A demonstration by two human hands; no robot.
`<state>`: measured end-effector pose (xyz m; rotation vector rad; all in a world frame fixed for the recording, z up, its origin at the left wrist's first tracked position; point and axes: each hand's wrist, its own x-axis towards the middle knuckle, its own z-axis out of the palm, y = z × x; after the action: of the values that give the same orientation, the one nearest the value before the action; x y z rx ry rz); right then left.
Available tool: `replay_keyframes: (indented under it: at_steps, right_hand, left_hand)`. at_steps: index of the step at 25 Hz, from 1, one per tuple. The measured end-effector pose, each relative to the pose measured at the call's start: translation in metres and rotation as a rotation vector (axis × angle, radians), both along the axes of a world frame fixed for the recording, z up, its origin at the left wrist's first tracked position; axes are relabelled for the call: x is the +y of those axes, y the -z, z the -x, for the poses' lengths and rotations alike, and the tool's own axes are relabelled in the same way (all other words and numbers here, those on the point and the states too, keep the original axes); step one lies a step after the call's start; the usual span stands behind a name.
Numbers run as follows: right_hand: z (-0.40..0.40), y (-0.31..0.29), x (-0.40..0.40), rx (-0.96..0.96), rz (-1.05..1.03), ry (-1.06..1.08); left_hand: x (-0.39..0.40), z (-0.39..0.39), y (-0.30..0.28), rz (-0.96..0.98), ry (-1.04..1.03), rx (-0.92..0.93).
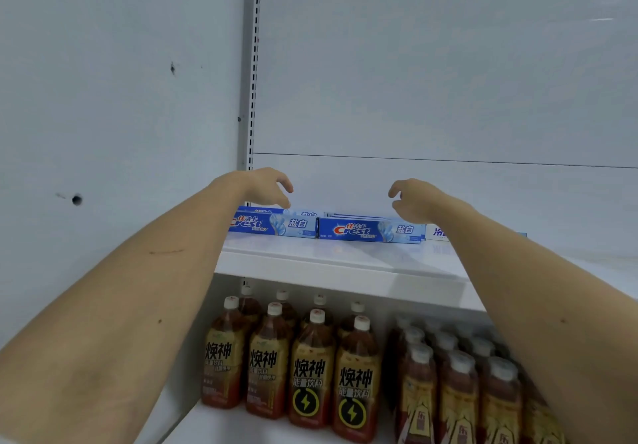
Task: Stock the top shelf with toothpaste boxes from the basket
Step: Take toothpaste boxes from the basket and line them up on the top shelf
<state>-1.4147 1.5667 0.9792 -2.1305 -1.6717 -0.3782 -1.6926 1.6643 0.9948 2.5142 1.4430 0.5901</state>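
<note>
At the top shelf: two bare arms reach up over a row of boxes, caught mid-task.
Left hand (266, 186): hovers just above the left box (272, 225), fingers loosely curled, holding nothing.
Right hand (419, 198): hangs above the right end of the right box (371, 231), fingers relaxed and empty; contact with the box cannot be told.
Boxes: two blue Crest boxes lie flat, end to end, faces forward, near the front of the top shelf (338, 264). More blue boxes show behind them; their count is unclear.
Third box (436, 233): white, just right of the blue pair, largely hidden by the right forearm.
Basket: out of frame, so its remaining stock cannot be judged.
Progress: at least a few boxes are placed at the left end; much of the shelf to the right looks bare, so the job appears early to midway.
Likely next: both hands seem free to go for more stock.
Below: bottles (310, 364) of amber drink fill the lower shelf.
</note>
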Motion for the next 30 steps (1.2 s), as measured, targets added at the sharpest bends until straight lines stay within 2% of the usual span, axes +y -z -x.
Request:
replay_keyframes:
  at_steps: [4, 10, 13, 16, 21, 27, 30]
  right_hand:
    - [0.012, 0.004, -0.042, 0.098, -0.094, -0.094]
    - [0.034, 0.030, -0.128, 0.579, -0.265, -0.363]
    - [0.038, 0.047, -0.175, 0.736, -0.304, -0.406]
    - [0.040, 0.061, -0.215, 0.832, -0.323, -0.445]
    - [0.056, 0.086, -0.251, 1.010, -0.443, -0.485]
    - [0.094, 0.174, -0.277, 1.149, -0.396, -0.431]
    - [0.118, 0.228, -0.288, 1.271, -0.238, -0.303]
  left_hand:
    - [-0.047, -0.008, 0.004, -0.050, -0.032, -0.108]
    - [-0.139, -0.037, 0.032, 0.022, -0.039, -0.449]
    - [-0.179, -0.048, 0.047, 0.048, 0.000, -0.543]
    - [-0.212, -0.055, 0.065, -0.014, -0.005, -0.605]
    - [-0.265, -0.064, 0.095, -0.043, 0.017, -0.782]
    - [-0.309, -0.062, 0.183, 0.133, 0.039, -0.879]
    - [-0.331, -0.046, 0.242, 0.310, 0.015, -0.863]
